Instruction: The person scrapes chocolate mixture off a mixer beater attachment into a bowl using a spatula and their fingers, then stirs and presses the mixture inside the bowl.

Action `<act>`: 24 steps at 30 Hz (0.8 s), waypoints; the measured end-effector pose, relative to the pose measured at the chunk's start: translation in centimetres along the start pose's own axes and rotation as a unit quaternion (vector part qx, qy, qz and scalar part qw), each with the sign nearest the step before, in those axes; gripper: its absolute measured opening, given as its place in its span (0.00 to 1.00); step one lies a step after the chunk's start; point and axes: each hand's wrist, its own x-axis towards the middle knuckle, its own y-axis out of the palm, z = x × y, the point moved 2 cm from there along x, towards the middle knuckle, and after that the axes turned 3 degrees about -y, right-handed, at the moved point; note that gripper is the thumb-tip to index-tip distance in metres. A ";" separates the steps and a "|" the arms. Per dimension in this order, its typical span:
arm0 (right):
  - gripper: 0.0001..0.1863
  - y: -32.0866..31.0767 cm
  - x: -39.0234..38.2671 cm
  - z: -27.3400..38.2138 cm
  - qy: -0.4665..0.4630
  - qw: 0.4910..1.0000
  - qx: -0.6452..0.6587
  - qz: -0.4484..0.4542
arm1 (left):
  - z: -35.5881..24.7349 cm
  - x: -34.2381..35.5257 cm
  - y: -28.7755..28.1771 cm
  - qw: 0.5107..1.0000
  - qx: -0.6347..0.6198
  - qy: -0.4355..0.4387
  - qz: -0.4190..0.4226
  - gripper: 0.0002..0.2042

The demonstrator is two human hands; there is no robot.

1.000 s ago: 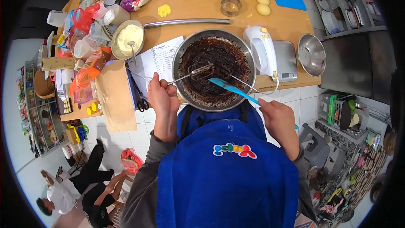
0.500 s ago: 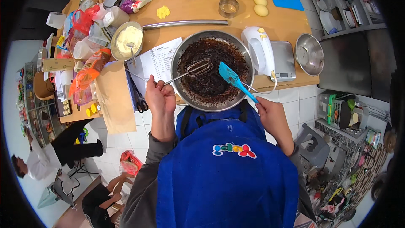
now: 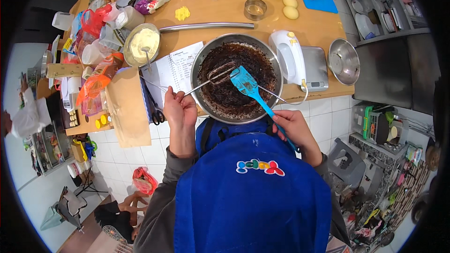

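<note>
Your left hand (image 3: 182,110) pinched a metal beater (image 3: 220,73) by its stem, and your right hand (image 3: 291,127) had its fingers closed round a blue spatula (image 3: 244,83). Their heads met, or nearly, over dark mixture (image 3: 220,98) in the steel bowl (image 3: 237,120) at the worktop's (image 3: 213,11) near edge. You seemed to be scraping the beater; the next stroke called for a steady stem and blade against wire.

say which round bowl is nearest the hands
The large steel bowl of dark brown mixture; the round bowl of pale cream and the shiny steel bowl at right stand farther off.
</note>
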 end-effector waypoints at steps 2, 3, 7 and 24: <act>0.15 0.3 0.3 -0.3 0.001 1.000 0.015 0.001 | 0.2 -0.5 0.3 1.000 0.011 -0.004 -0.007 0.07; 0.15 0.4 0.4 -0.4 -0.001 1.000 0.027 0.000 | 0.3 -0.7 0.4 1.000 0.023 -0.008 -0.014 0.07; 0.14 0.7 0.7 -0.5 -0.001 1.000 0.030 -0.005 | 0.4 -0.8 0.4 0.999 0.042 0.007 -0.023 0.07; 0.15 1.5 -0.8 1.9 -0.100 0.987 -0.058 -0.108 | -1.5 3.3 -3.2 0.980 -0.126 -0.153 -0.015 0.17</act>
